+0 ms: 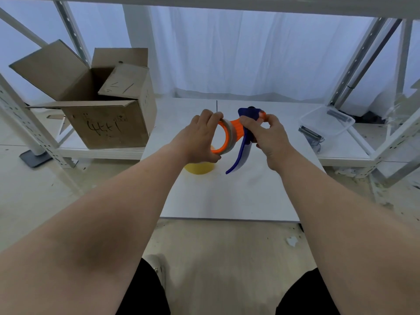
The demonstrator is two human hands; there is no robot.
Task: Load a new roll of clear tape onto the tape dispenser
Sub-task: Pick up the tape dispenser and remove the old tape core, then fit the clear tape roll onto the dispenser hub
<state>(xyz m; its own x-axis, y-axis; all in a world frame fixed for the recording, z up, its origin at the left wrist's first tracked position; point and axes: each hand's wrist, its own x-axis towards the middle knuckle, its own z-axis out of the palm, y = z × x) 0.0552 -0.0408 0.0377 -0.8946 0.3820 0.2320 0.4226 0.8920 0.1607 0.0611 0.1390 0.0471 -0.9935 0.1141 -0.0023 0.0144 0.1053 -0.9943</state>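
Observation:
I hold a hand tape dispenser above the white board; it has a blue curved handle and an orange ring-shaped hub. A whitish roll of clear tape sits around the orange hub. My left hand grips that roll and hub from the left, fingers curled over its top. My right hand is closed on the blue body near the orange part at the dispenser's top. A yellowish roll of tape lies on the board just below my left hand, partly hidden by it.
An open cardboard box stands at the left on a low shelf. A clear plastic tray with small metal parts lies at the right. White metal rack posts frame both sides. My knees are at the bottom edge.

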